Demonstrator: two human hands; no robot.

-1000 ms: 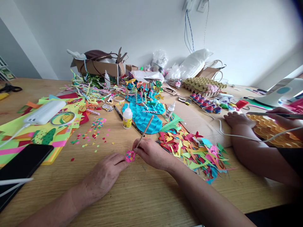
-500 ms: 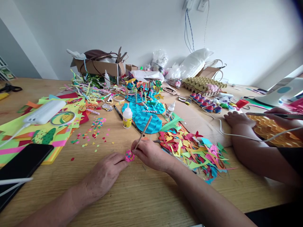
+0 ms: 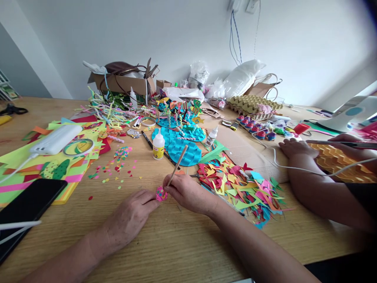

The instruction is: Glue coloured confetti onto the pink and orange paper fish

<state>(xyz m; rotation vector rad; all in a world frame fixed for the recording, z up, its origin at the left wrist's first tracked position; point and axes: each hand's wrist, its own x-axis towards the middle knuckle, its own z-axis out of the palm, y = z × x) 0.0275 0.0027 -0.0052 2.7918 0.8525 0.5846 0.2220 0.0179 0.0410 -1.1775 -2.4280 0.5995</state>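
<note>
A small pink paper piece [image 3: 161, 193] with coloured dots lies near the middle front of the table. The fingers of my left hand [image 3: 134, 212] are closed on its left edge. My right hand [image 3: 188, 192] pinches a thin wooden stick [image 3: 178, 164], whose lower end is hidden behind the fingers over the pink piece. Beyond them stands a glue bottle [image 3: 158, 146] with a yellow label. Small paper dots [image 3: 122, 153] are scattered to the left of it. Behind the bottle are blue textured paper discs [image 3: 184, 151].
Colourful paper scraps [image 3: 240, 184] lie right of my right hand. Paper sheets [image 3: 79, 167], a power bank [image 3: 55, 139] and a black phone [image 3: 32, 204] are at left. Another person's hand [image 3: 299, 149] rests at right, beside a white cable [image 3: 294, 170]. A second glue bottle [image 3: 211, 137] leans behind the scraps.
The upper end of the stick has shifted slightly left with a small movement of my right hand. My left hand and the pink piece look unmoved.
</note>
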